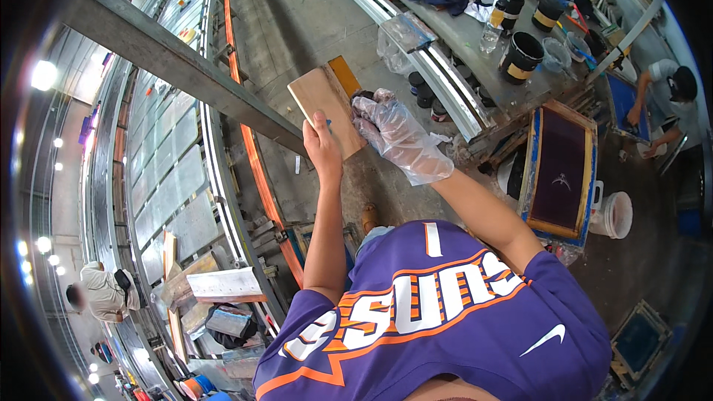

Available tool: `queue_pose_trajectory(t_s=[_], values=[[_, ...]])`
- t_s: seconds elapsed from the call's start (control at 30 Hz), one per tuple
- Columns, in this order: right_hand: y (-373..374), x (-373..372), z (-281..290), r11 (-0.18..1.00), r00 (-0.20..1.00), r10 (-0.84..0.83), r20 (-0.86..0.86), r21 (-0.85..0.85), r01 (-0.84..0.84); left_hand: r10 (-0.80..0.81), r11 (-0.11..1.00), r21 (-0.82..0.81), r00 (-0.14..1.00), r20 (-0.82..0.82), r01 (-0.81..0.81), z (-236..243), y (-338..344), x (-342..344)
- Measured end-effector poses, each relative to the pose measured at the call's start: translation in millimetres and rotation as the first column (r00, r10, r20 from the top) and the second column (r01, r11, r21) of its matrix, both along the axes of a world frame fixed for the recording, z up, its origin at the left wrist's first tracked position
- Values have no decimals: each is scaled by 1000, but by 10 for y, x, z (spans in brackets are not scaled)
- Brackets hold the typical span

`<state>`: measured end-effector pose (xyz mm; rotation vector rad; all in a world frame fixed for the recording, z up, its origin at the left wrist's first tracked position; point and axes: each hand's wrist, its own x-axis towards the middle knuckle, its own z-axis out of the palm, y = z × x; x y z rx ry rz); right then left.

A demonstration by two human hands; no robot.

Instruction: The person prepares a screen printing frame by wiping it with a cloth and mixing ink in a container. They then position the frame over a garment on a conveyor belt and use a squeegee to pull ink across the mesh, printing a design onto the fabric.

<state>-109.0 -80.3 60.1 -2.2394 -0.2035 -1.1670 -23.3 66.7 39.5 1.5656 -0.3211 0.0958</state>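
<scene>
Ahead of both hands, a strip of grey floor (301, 18) offers open room. Left of the bare left hand (323, 150), a slanting steel beam (193, 67) stands in the way, an orange rail (254, 160) beyond it. Right of the gloved right hand (397, 134), a silver rail (450, 93) edges a worktable (462, 38) crowded with black pots (520, 58); a framed screen (562, 171) blocks the right forearm's outer side.

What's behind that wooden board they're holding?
Past the wooden board, grey floor shows. The left hand has its thumb in front; the board hides most other fingers and whatever else is behind.
</scene>
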Motion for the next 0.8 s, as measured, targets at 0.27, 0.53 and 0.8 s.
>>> queue_pose_trajectory(t_s=[0.27, 0.53, 0.8], values=[[-115, 256, -151, 998, 997, -60, 48, 28, 59, -3, 992, 126, 998, 62, -4, -31, -15, -224], [-1, 200, 202, 998, 984, 5, -176, -53, -14, 37, 998, 41, 997, 62, -40, -49, 86, -131], [-240, 360, 523, 996, 983, 69, -172, -42, -77, -62, 997, 49, 998, 17, 61, -44, 64, -221]])
